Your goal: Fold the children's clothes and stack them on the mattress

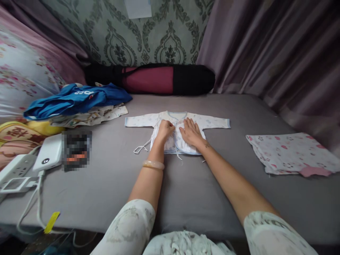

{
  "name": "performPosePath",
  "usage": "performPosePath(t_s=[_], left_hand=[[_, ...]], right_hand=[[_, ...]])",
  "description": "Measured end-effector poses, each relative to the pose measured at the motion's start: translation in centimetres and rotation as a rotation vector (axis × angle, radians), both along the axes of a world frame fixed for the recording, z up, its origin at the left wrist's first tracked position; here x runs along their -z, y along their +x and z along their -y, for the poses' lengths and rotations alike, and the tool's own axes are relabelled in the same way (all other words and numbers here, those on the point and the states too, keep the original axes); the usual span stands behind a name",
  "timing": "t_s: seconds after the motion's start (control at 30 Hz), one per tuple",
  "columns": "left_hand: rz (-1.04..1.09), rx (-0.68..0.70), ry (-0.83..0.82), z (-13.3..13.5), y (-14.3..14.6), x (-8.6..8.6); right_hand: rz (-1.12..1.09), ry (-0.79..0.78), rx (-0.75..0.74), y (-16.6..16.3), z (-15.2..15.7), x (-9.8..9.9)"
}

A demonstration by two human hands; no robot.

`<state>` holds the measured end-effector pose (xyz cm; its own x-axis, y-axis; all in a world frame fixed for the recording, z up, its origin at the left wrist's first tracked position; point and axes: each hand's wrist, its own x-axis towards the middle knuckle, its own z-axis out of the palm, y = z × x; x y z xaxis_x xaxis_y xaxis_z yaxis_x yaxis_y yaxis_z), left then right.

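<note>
A small white baby shirt [217, 122] with pale blue trim and a faint print lies spread flat on the grey bed sheet, sleeves stretched out to both sides. My left hand [166, 130] is closed in a pinch at the middle of its front, by the overlapping flap edge; whether cloth or a tie string is between the fingertips is hard to see. Flat on the right half of the chest rests my right hand [190, 132], fingers extended. A white tie string [142, 147] trails from the shirt's left side, and others hang below the hem.
A folded cloth with a pink print [292, 152] lies at right. Blue clothing [79, 99] is piled at back left. A white power bank [49, 152] and a power strip [18, 168] with cables lie at left. A black and red long bag [148, 79] lies along the wall.
</note>
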<state>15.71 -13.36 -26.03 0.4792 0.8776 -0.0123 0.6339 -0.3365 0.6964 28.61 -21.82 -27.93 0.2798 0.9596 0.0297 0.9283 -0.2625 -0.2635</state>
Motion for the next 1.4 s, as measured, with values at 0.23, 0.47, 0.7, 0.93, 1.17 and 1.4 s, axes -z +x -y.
performPosePath(t_s=[0.23, 0.47, 0.7, 0.93, 1.17, 1.4], left_hand=[[-0.047, 0.045, 0.064, 0.2, -0.2, -0.1], [-0.011, 0.047, 0.155, 0.2, -1.7, -1.7], [-0.164, 0.132, 0.182, 0.3, -9.8, -2.6], [-0.251, 0.088, 0.048, 2.1, -17.6, -2.0], [-0.255, 0.043, 0.114, 2.6, -18.2, -1.2], [-0.295, -0.092, 0.057, 1.8, -18.5, -2.9]], right_hand=[[-0.025, -0.073, -0.131, -3.9, 4.8, -0.8], [0.024, -0.040, -0.178, -6.1, 6.3, -1.0], [-0.017, -0.019, -0.189, -5.7, 6.4, -0.9], [0.005, 0.064, -0.227, -5.8, 6.9, -0.8], [-0.026, 0.137, -0.180, -5.5, 7.1, -0.9], [-0.223, 0.369, 0.005, -4.4, 6.6, -1.0]])
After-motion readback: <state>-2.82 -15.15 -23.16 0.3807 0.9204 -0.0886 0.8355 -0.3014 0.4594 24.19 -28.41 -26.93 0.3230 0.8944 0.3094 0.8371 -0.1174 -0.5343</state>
